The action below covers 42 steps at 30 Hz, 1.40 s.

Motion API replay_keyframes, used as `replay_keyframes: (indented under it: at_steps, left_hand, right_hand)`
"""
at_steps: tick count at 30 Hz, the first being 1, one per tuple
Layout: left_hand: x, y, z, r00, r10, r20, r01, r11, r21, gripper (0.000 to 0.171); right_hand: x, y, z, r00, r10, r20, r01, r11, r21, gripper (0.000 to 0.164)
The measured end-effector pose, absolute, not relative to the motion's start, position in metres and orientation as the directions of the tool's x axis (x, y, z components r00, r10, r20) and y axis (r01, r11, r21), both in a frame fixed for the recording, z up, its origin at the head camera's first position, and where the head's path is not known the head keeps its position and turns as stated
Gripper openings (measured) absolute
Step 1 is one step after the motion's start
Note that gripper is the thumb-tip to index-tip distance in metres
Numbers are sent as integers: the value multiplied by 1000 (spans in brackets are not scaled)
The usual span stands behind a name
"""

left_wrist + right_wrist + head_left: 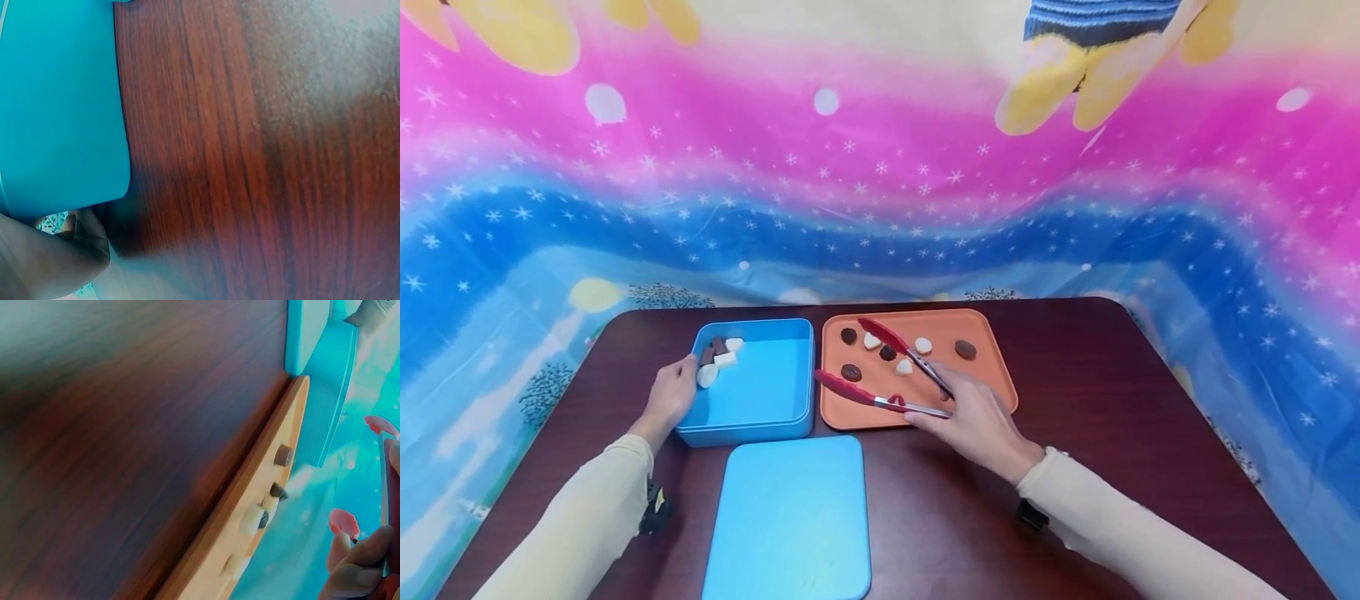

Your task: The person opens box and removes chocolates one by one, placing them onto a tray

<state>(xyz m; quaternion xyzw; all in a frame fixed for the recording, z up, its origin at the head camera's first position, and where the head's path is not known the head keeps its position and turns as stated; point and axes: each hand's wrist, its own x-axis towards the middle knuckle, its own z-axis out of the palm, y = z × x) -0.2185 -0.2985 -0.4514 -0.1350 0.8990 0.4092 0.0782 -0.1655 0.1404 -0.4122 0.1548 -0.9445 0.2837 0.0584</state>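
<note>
In the head view my right hand (981, 421) holds red-tipped metal tongs (936, 379) over an orange tray (992, 375). The tongs' two red tips are spread apart, and I see nothing gripped between them. On the tray lie several dark brown and white chocolates, among them a brown one (966, 349) at the right and a white one (922, 345). My left hand (672, 396) grips the left wall of a blue box (752, 429), thumb at the rim. Inside the box, brown and white pieces (725, 359) cluster in the far left corner. The left wrist view hides most fingers.
A flat blue lid (790, 517) lies on the dark wooden table (940, 517) in front of the box. The box stands close to the tray's left edge. A printed cloth (880, 200) hangs behind the table and along its sides.
</note>
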Motion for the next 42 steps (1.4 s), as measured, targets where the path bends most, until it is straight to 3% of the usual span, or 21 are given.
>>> replay_keyframes:
  at_steps: [15,32,42]
  left_hand:
    - [-219,-297,-451,-944,-193,-267,-329,623,710,73]
    - [-219,-297,-449,-956,-190,-225,-295,626,722,74]
    - [-218,-297,-450,-959,-211,-188,-280,635,720,61]
  right_hand:
    - [-176,83,-416,-969,-233,84,-239,789,-567,89]
    - [-196,35,-411,-920,-378,107,-376,769,-516,72]
    - [-199,2,-412,-897,-428,107,-431,799,-420,71]
